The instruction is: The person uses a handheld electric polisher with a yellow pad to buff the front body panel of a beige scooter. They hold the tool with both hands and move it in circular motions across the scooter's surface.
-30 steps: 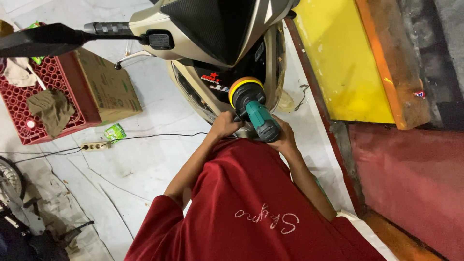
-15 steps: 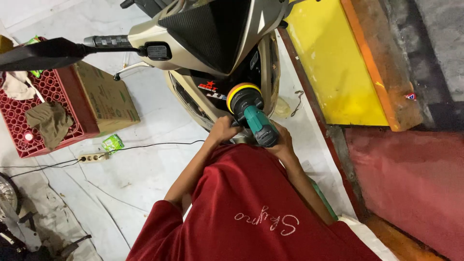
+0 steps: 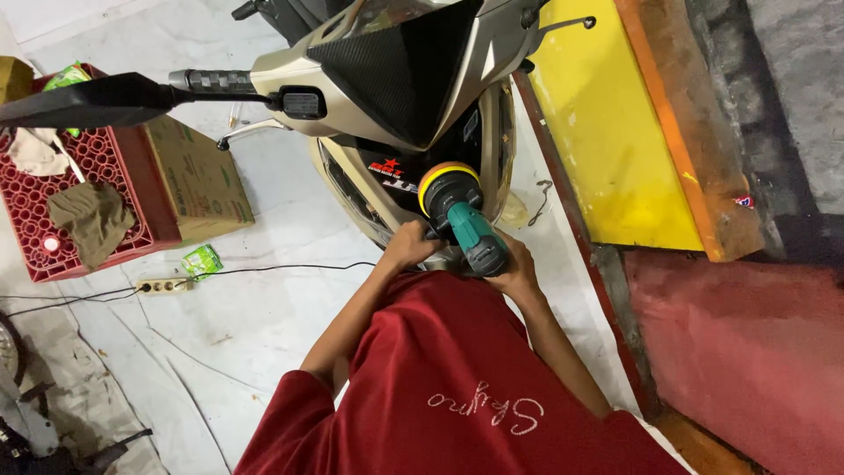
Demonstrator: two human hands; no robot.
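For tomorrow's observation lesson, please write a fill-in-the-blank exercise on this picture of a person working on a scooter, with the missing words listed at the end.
1. Both hands, left hand and right hand, grip a power polisher whose body is ____ in colour.
2. The polisher's round pad has a rim coloured ____.
3. The pad is pressed against the front of a ____.
4. A grey rag lies in a crate coloured ____.

Missing words: green; yellow; scooter; red
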